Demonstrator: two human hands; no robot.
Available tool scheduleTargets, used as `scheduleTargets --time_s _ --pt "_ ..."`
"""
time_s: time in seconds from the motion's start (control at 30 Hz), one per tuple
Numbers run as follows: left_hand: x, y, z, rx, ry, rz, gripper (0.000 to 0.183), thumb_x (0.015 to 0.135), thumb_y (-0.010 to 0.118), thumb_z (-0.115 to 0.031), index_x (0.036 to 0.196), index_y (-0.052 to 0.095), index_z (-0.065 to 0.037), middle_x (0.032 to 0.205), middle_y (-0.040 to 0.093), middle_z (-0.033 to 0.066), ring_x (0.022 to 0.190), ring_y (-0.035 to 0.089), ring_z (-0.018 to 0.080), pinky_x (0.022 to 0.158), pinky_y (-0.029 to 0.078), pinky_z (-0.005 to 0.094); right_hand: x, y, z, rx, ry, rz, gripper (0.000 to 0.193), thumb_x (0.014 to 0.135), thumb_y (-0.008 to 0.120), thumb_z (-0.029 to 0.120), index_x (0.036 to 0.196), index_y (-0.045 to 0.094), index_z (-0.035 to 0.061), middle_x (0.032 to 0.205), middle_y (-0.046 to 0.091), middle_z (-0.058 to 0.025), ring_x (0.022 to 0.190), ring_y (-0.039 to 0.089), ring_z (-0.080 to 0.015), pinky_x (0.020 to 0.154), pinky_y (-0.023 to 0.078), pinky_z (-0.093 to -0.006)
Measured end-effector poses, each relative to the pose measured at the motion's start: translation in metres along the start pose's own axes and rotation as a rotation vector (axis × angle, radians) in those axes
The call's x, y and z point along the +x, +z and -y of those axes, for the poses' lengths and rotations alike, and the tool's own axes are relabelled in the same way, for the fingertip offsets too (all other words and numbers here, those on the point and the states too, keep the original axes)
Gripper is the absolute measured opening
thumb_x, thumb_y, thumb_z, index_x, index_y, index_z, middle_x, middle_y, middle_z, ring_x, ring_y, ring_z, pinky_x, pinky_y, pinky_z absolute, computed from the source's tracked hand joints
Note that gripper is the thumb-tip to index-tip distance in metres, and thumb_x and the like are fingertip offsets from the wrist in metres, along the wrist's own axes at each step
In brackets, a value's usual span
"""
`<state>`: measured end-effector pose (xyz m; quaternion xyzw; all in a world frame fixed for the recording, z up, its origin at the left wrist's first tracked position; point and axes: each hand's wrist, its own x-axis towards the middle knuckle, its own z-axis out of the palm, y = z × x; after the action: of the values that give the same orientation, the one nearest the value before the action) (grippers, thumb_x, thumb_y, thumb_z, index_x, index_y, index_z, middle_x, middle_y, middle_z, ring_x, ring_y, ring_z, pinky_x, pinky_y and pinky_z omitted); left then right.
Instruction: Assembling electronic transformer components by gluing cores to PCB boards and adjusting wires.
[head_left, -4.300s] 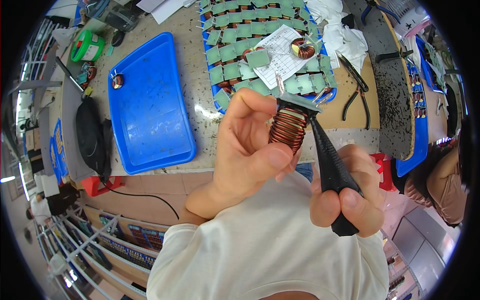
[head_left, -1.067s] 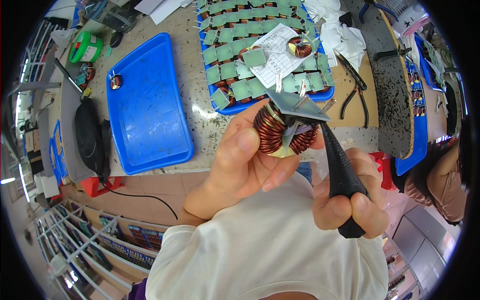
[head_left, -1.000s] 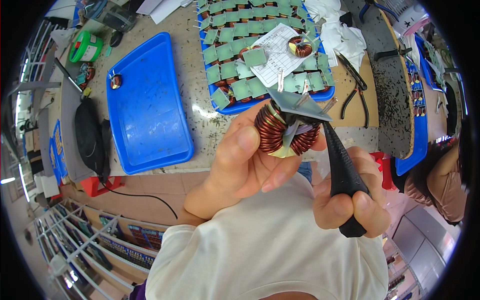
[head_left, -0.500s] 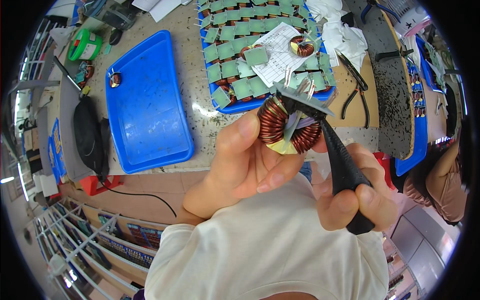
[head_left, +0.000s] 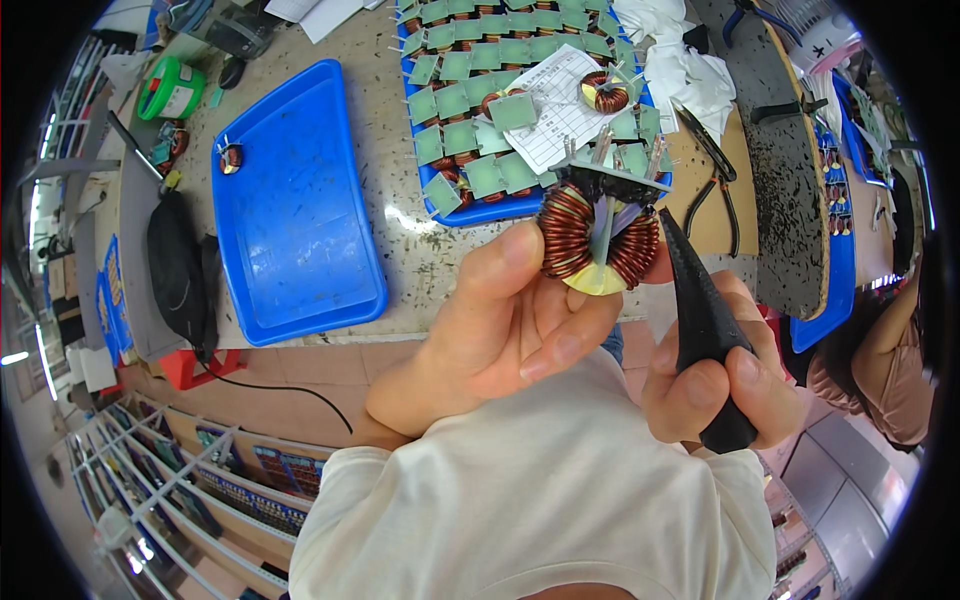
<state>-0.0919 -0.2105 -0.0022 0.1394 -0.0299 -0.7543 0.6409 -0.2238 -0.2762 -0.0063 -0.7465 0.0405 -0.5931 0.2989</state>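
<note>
Compared with half a second earlier, the copper-wound coil (head_left: 567, 240) presents its ring face more squarely; the tip of the black tapered tool (head_left: 705, 315) now appears just below the right end of the board (head_left: 625, 181) rather than against it. The left hand (head_left: 500, 325) grips the coil; the right hand (head_left: 765, 385) closes around the tool. The coil hides some left fingers; tip-to-coil contact cannot be determined. The upper picture edge crops the filled tray (head_left: 485, 217). A bench (head_left: 405, 215) strip separates it from the blue tray (head_left: 300, 235).
</note>
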Motion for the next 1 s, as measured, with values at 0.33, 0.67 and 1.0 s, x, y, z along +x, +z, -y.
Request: scheduleTargets --time_s 0.33,0.67,1.0 --pt "0.002 0.001 0.002 0.057 -0.006 -0.004 0.066 0.071 0.059 -0.044 0.115 0.038 0.000 0.100 0.051 0.0148 0.038 0.039 0.0043 0.026 0.032 0.0140 -0.001 0.000 -0.001 -0.049 -0.017 -0.024 0.035 0.071 0.063 0.003 0.098 0.041 0.0031 0.054 0.045 -0.0052 0.037 0.038 -0.0132 0.031 0.028 -0.0232" --pt "0.003 0.000 0.001 0.138 -0.002 0.033 0.070 0.070 0.058 -0.048 0.116 0.037 0.002 0.095 0.053 0.0146 0.037 0.039 0.0031 0.027 0.031 0.0140 0.001 0.000 -0.001 -0.037 -0.026 -0.037 0.035 0.071 0.063 0.003 0.098 0.041 0.0032 0.056 0.047 -0.0066 0.038 0.039 -0.0135 0.032 0.029 -0.0231" --pt "0.000 -0.004 0.001 0.130 -0.039 0.033 0.074 0.072 0.057 -0.047 0.118 0.034 0.005 0.113 0.047 0.0209 0.039 0.040 0.0016 0.034 0.035 0.0130 -0.001 0.000 -0.001 0.012 -0.037 -0.012 0.031 0.072 0.065 0.010 0.093 0.043 0.0033 0.053 0.046 -0.0042 0.037 0.038 -0.0120 0.031 0.026 -0.0228"
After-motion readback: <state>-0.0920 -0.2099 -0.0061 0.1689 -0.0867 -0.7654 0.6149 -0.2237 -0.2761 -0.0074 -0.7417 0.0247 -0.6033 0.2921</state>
